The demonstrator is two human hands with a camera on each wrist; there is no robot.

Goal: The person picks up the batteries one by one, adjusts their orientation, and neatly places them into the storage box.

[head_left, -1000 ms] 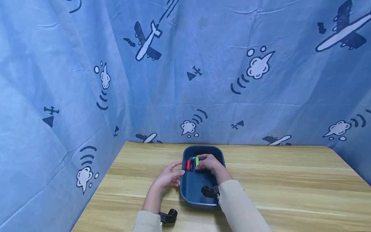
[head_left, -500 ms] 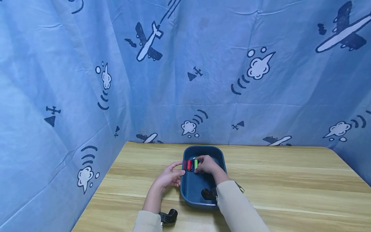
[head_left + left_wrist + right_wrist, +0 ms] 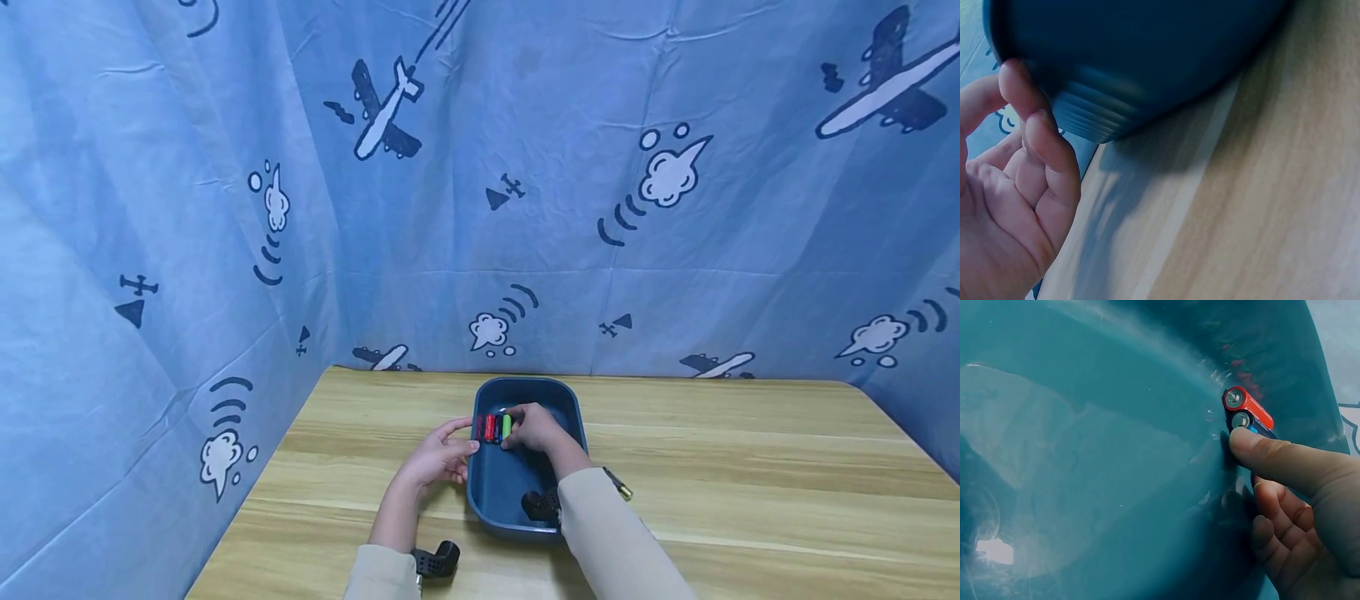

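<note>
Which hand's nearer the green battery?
Right. The right hand pinches the green battery inside the blue bin; the left hand touches the bin's left side, farther away.

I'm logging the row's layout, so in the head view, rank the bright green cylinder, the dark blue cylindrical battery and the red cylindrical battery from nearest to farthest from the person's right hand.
1. Bright green cylinder: pinched by the right hand, right end.
2. Dark blue cylindrical battery: middle.
3. Red cylindrical battery: left end of the row.
</note>
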